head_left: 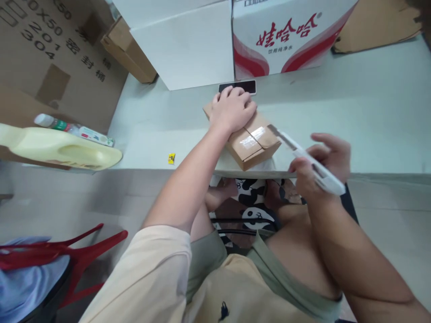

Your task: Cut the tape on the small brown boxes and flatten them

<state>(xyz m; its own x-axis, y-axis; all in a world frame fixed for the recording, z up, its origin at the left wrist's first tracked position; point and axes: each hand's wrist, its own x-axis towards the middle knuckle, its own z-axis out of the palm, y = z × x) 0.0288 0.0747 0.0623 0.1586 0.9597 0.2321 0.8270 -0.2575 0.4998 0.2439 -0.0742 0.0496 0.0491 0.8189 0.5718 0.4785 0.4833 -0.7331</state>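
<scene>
A small brown cardboard box (256,148) lies at an angle near the front edge of the table, with clear tape across its near end. My left hand (232,110) grips its far part from above, fingers curled over the top. A white box cutter (308,161) is in my right hand (323,159), to the right of the box. Its extended blade points toward the taped end; whether the tip touches the cardboard I cannot tell. The right hand is slightly blurred. Just beyond my left fingers is a dark-screened phone (247,86), partly covered by them.
A white and red carton (286,40) and a white panel (188,49) stand at the back. On the left are a pale yellow jug (67,148), a plastic bottle (54,122) and a large carton (67,58). A small yellow packet (171,158) lies on the table (370,112).
</scene>
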